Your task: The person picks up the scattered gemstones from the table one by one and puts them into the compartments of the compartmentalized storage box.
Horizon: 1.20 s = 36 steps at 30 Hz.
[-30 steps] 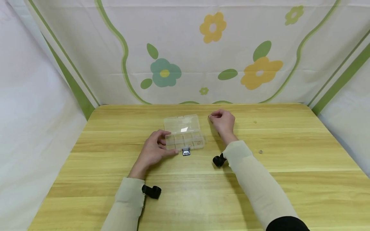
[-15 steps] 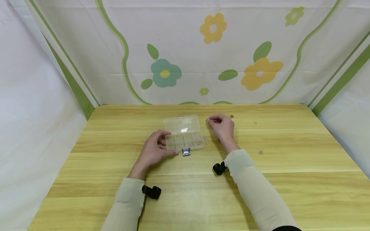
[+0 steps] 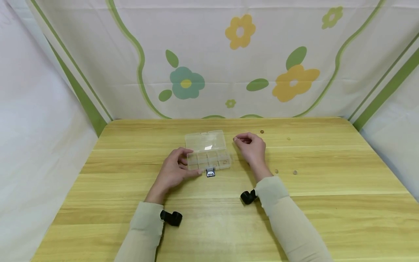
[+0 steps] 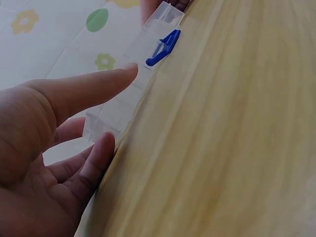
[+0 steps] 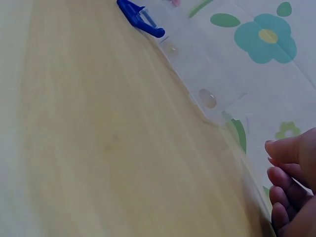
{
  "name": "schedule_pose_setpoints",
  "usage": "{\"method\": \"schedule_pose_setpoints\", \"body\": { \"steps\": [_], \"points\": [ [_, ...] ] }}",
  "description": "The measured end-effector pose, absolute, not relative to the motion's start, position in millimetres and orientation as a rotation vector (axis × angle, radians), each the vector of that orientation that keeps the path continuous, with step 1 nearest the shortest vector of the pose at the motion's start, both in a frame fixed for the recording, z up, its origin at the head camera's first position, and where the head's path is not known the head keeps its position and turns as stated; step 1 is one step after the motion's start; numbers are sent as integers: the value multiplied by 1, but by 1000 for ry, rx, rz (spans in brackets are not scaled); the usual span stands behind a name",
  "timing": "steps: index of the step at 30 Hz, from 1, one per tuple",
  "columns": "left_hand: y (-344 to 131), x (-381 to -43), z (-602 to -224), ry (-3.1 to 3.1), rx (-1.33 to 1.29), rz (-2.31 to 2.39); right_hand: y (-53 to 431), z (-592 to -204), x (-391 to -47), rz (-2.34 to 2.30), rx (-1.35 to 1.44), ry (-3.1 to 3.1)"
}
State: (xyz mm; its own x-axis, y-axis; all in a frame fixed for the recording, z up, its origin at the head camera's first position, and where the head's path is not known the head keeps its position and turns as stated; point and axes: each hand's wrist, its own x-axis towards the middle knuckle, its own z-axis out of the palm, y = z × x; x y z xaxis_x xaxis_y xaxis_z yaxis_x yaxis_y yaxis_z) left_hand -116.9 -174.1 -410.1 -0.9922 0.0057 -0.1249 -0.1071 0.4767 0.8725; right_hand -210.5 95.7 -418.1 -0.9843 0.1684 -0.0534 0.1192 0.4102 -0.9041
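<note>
A clear plastic compartment box [image 3: 209, 159] lies on the table with its lid [image 3: 205, 141] raised toward the back. My left hand [image 3: 173, 169] grips its left end, thumb along the front edge and fingers at the side. The box's blue latch [image 4: 165, 48] sticks out at the front. Small round pieces [image 5: 208, 98] show through the wall of the right-hand compartments. Right of the box, my right hand [image 3: 252, 148] has its thumb and index fingertips together and the other fingers curled. I cannot tell whether a small piece is between them.
Several small round pieces lie on the wooden table [image 3: 209, 225] to the right: a brown one [image 3: 262, 131] near the back, a pale one [image 3: 288, 138], and a greyish one [image 3: 295, 172] nearer the front. A flowered cloth [image 3: 209, 43] hangs behind the table.
My right hand has drawn slightly nearer the front, uncovering the brown piece at the back and another small piece beside the wrist. My left hand and the box have stayed in place.
</note>
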Motion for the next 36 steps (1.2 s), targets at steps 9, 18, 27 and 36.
{"method": "schedule_pose_setpoints", "body": {
  "steps": [9,18,27,36],
  "points": [
    [-174,-116,-412,2594,-96,1553,97,-420,-204,1726,-256,-2535],
    [-173,-116,-412,2582,-98,1564,97,-420,-199,1743,-197,-2543],
    [-173,-117,-410,2593,-91,1564,92,-422,-198,1718,-121,-2580],
    [-173,-119,-412,2599,-91,1551,85,-424,-193,1713,-36,-2570]
  ]
}}
